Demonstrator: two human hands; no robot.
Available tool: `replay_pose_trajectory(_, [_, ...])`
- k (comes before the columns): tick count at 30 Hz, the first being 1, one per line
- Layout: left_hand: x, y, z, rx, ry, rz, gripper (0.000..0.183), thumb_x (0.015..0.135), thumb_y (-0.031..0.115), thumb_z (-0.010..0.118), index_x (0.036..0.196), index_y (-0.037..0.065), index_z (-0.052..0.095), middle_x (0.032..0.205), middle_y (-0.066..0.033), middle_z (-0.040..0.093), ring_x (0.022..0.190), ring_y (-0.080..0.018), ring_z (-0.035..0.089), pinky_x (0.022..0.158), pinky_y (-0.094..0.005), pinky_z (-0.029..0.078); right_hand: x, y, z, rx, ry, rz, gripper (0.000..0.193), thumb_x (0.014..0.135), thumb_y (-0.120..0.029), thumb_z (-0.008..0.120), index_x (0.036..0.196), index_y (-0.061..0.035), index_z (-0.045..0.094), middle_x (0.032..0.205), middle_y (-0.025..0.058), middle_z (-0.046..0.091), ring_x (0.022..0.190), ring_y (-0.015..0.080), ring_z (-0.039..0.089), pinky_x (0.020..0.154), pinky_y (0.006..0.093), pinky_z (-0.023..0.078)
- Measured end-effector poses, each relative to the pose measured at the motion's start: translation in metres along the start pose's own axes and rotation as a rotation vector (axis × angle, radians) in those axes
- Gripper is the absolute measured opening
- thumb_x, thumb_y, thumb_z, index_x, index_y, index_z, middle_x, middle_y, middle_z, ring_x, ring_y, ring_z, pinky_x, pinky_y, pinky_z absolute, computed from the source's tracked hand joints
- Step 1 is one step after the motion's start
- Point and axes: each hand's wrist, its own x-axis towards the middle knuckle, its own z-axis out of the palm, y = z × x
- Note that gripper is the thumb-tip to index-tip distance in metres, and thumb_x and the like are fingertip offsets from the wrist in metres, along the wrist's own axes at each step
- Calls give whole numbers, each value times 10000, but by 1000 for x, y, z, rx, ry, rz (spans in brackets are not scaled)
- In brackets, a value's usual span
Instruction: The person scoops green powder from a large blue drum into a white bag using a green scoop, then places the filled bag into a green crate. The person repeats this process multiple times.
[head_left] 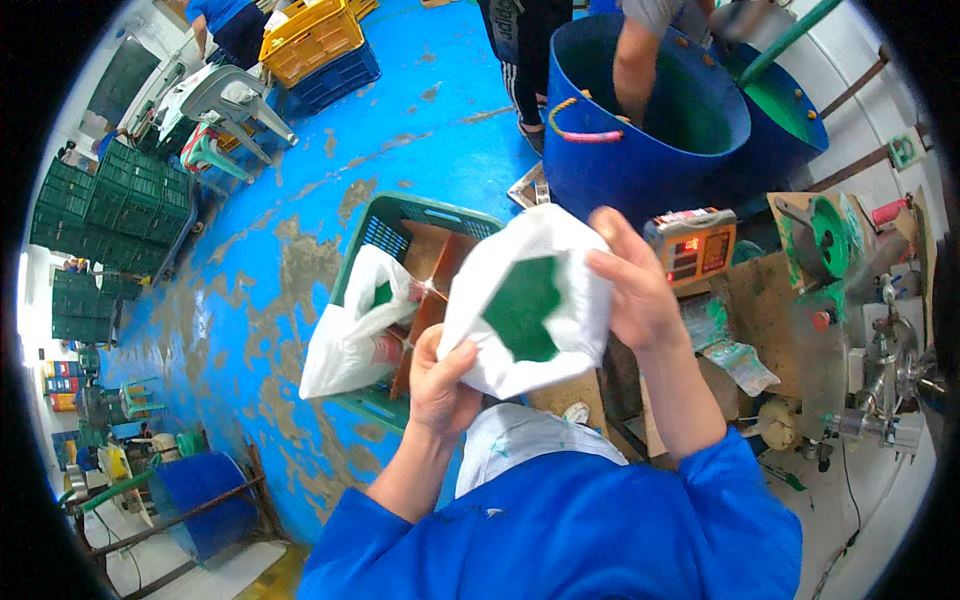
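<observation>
A white plastic bag [473,340] is held up between my two hands, its mouth open and smooth dark green material showing inside. My left hand [444,385] is closed on the near left part of its rim. At the far right side, my right hand [632,280] pinches the rim between thumb and fingers. Just left of the bag and below it stands a green plastic crate [372,222] with brown cardboard dividers [434,246]. Another white bag [335,345] rests in the crate, with some green showing at its top.
Ahead, a person's arm [636,70] reaches into a large blue tub [590,165]. An orange scale [712,250] with a lit red display stands beyond my right hand. Metal machinery [885,370] is at the right. Stacked green crates [115,205] and a plastic chair [225,100] are far left.
</observation>
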Motion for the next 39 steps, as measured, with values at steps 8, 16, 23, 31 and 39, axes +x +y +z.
replay_pose_trajectory(8, [120,13,-193,77,501,233,63,833,27,614,858,82,597,843,-13,635,760,-111,593,674,-278,482,222,189,1,-260,-90,384,354,744,4,614,1044,-83,448,907,35,512,809,128,523,665,234,416])
replay_pose_trajectory(16, [220,94,-325,568,787,109,348,596,-132,563,654,132,343,630,16,404,532,-131,454,429,-313,418,345,251,-68,-1212,147,102,320,705,-10,572,1002,-83,479,809,111,560,770,265,570,622,380,446])
replay_pose_trajectory(23, [252,100,-331,1706,627,279,166,560,-15,552,683,38,454,616,-40,459,560,-177,451,574,-313,407,322,194,-59,-1793,207,-358,209,817,-62,453,1025,-80,457,870,168,577,728,362,625,590,457,514])
replay_pose_trajectory(31, [271,3,-197,1713,507,327,241,747,172,523,947,39,530,919,-167,571,690,-299,551,475,-411,534,-8,139,-188,-1108,710,-71,163,833,-195,548,939,-87,490,883,129,577,842,308,583,689,416,446])
replay_pose_trajectory(39, [144,-291,-25,1972,-558,284,181,761,149,596,904,41,569,797,-131,586,690,-287,547,636,-412,457,-602,218,-239,-803,2363,-186,269,875,-290,544,897,-32,618,824,169,634,766,338,608,677,398,463])
